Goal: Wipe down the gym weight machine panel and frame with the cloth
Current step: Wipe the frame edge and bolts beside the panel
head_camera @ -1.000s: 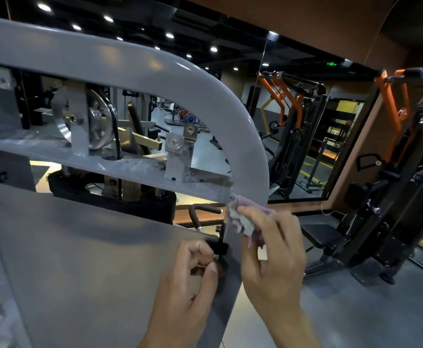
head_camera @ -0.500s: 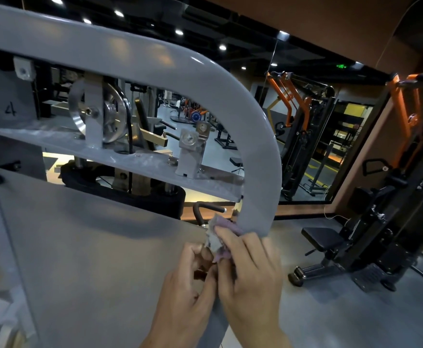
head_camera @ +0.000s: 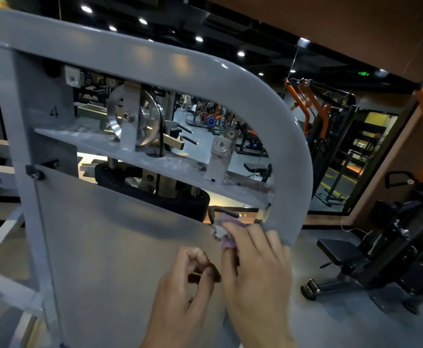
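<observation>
A dim gym with orange racks lies behind the grey frame (head_camera: 290, 151); the cloth (head_camera: 224, 233) has slid from the frame's inner edge down to the panel (head_camera: 120, 247) top corner, the right hand (head_camera: 258, 262) pressing it there, the left hand (head_camera: 188, 285) curled, apparently pinching something small

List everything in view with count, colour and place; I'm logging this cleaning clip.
frame: one, grey, curved tube over the top and right.
panel: one, grey, lower centre.
shelf: one, grey, dusty, crossing inside the frame.
pulley: one, silver, above the shelf.
bracket: one, silver, right on the shelf.
bench: one, black, floor at right.
orange machines: several, background right.
cloth: one, purple-grey, at the panel's top right corner.
left hand: curled, at the panel's right edge.
right hand: pressing the cloth.
</observation>
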